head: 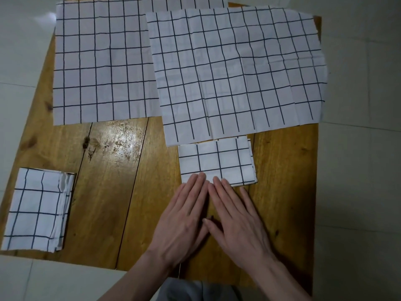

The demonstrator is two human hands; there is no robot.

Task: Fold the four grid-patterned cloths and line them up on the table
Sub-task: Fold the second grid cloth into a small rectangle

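The wooden table [121, 192] carries two unfolded cloths: one [102, 61] at its far left corner, another [238, 72] overlapping it toward the far right edge. A folded cloth [36, 209] sits at the near left edge. Both the left hand [182, 222] and the right hand [236, 220] lie flat, fingers straight, fingertips pressing the second folded cloth [217, 161]. Folding looks half done; next likely comes sliding this bundle into line.

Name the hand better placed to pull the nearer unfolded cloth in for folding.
Right, probably. The right hand lies flat, fingertips on the folded cloth, directly below the unfolded cloth lying on the table's right side. The left hand sits slightly farther left.
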